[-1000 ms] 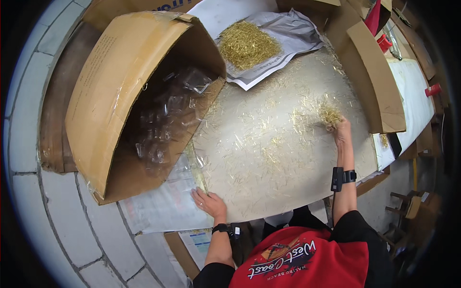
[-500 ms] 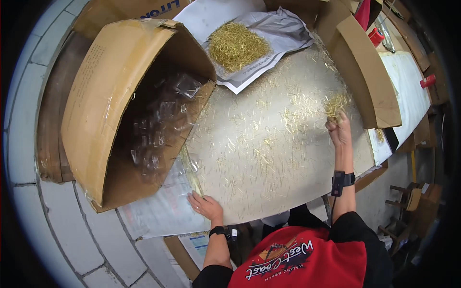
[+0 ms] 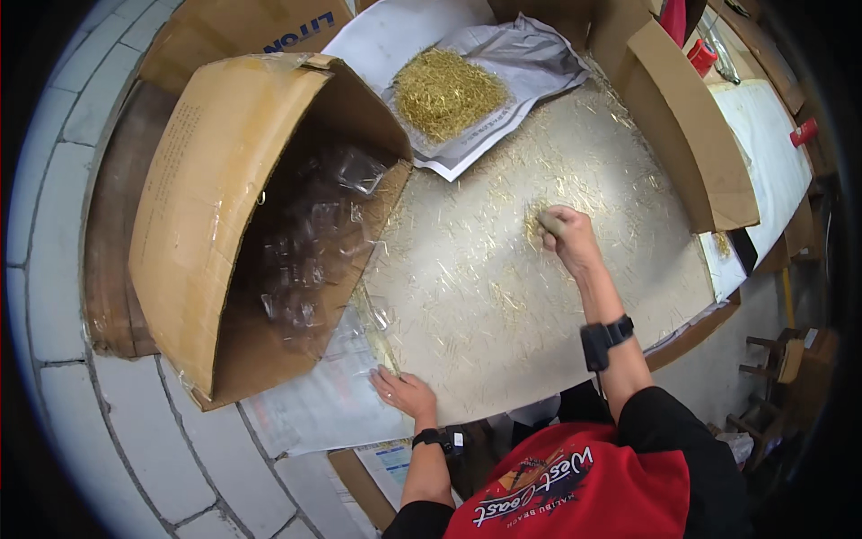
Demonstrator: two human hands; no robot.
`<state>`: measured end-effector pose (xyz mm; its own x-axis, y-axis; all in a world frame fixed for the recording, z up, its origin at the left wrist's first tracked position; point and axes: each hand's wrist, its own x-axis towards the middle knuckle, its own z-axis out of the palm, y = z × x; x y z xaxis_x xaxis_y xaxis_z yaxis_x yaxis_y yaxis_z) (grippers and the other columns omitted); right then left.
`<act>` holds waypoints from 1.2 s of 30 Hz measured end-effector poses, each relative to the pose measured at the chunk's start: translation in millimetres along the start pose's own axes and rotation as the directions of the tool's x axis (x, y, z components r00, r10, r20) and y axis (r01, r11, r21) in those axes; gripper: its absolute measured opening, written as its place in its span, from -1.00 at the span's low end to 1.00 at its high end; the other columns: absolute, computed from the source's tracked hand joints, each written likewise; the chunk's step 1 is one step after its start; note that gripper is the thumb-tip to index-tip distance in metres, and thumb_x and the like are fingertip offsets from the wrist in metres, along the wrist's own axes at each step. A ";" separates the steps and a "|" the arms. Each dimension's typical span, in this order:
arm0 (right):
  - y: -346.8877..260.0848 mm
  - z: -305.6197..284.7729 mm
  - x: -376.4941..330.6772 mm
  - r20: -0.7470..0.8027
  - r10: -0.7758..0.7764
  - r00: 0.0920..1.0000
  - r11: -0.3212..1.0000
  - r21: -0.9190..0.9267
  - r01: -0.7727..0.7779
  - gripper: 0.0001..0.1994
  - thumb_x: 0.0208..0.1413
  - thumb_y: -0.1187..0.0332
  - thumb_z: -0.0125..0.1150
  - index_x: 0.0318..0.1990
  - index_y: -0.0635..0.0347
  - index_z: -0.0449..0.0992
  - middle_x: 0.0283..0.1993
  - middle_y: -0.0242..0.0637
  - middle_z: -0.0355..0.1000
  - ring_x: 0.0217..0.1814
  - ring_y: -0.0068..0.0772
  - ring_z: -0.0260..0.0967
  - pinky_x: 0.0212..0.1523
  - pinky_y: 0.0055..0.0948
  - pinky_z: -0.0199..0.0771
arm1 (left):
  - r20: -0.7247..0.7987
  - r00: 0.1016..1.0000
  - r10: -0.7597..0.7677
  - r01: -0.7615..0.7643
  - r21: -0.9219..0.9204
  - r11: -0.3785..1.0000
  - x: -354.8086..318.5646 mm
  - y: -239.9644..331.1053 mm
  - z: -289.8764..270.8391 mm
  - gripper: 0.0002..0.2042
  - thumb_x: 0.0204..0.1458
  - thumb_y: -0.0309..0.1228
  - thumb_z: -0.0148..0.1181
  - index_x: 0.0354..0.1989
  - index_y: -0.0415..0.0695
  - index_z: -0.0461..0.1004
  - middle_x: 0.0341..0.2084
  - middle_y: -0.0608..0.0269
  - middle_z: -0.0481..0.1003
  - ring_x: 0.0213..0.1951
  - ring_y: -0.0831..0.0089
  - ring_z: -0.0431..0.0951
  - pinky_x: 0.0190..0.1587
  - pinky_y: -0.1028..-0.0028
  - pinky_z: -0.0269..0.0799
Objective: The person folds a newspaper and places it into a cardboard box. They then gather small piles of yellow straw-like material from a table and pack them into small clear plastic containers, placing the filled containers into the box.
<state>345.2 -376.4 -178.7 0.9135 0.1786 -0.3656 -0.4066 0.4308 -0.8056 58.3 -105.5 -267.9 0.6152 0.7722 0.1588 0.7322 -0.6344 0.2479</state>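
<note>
Many thin, gold-coloured, pin-like pieces (image 3: pixel 512 296) lie scattered over a pale board (image 3: pixel 431 382). Over the board's middle, my right hand (image 3: pixel 569 237) is closed, with a small tuft of gold-coloured pins (image 3: pixel 533 221) poking out beyond the fingers; how much the fist holds is hidden. My left hand (image 3: pixel 404 393) rests flat at the board's near left corner, fingers stretched out and holding nothing. A dense heap of the same gold pieces (image 3: pixel 449 97) sits on a crumpled white sheet (image 3: pixel 458 162) at the far side.
A big cardboard box (image 3: pixel 215 171) lies on its side at the left, with several clear plastic cases (image 3: pixel 359 172) inside. A cardboard flap (image 3: pixel 691 126) borders the board on the right. Beyond it are red spools (image 3: pixel 702 57) and a white-covered surface (image 3: pixel 763 144).
My right hand has moved left from the board's right side to its middle, and the tuft at its fingers looks smaller. My left hand stays at the board's corner.
</note>
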 end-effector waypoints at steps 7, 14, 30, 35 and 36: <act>-4.5 5.8 -9.6 0.146 -0.029 0.989 0.999 0.031 0.024 -0.91 0.09 0.46 0.19 -0.30 0.29 0.48 -0.54 -0.36 0.38 -0.63 -0.65 0.25 -0.64 -0.66 0.21 | 0.010 1.000 -0.005 0.005 -0.001 1.000 1.0 0.5 -0.7 -0.47 0.01 -0.42 -0.04 0.20 -0.34 0.13 0.25 -0.17 0.07 0.31 -0.06 -0.03 0.30 0.03 -0.13; -14.3 10.5 -19.4 0.305 0.001 0.952 1.000 0.025 -0.009 -0.89 0.10 0.48 0.15 -0.26 0.31 0.54 -0.45 -0.24 0.48 -0.59 -0.54 0.39 -0.53 -0.60 0.42 | 0.020 1.000 -0.009 0.009 0.002 1.000 0.9 -1.1 -1.8 -0.46 0.01 -0.42 -0.05 0.21 -0.33 0.12 0.26 -0.16 0.05 0.31 -0.07 -0.05 0.30 0.04 -0.15; 4.4 12.8 -42.0 0.113 -0.023 0.993 0.766 -0.637 0.090 -0.79 0.12 0.59 -0.02 -0.13 0.48 0.46 -0.33 -0.07 0.50 -0.42 -0.38 0.49 -0.38 -0.48 0.50 | 0.013 1.000 -0.017 0.017 -0.014 1.000 -0.5 -4.1 0.8 -0.47 0.03 -0.39 -0.05 0.21 -0.31 0.12 0.26 -0.16 0.05 0.32 -0.07 -0.06 0.30 0.03 -0.16; 0.2 22.1 -49.4 0.301 0.158 0.941 0.809 -0.586 0.052 -0.81 0.11 0.55 0.04 -0.17 0.44 0.50 -0.32 -0.12 0.52 -0.38 -0.40 0.49 -0.33 -0.50 0.50 | 0.037 0.998 -0.052 0.053 -0.022 0.998 0.2 -0.3 -1.0 -0.47 0.03 -0.39 -0.05 0.21 -0.31 0.12 0.26 -0.15 0.05 0.32 -0.06 -0.06 0.30 0.04 -0.17; 15.2 14.1 -41.5 0.288 0.061 0.956 0.516 -0.829 0.216 -0.82 0.10 0.54 0.06 -0.17 0.42 0.51 -0.33 -0.12 0.52 -0.35 -0.37 0.51 -0.31 -0.47 0.50 | 0.044 0.998 -0.044 0.044 -0.010 0.999 -1.4 0.5 -2.8 -0.47 0.03 -0.39 -0.05 0.21 -0.31 0.12 0.26 -0.14 0.05 0.32 -0.06 -0.06 0.30 0.04 -0.17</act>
<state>301.3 -364.8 -169.1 0.8521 0.4515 -0.2647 -0.0235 -0.4723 -0.8811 57.0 -106.8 -265.4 0.5947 0.7970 0.1056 0.7559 -0.5990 0.2643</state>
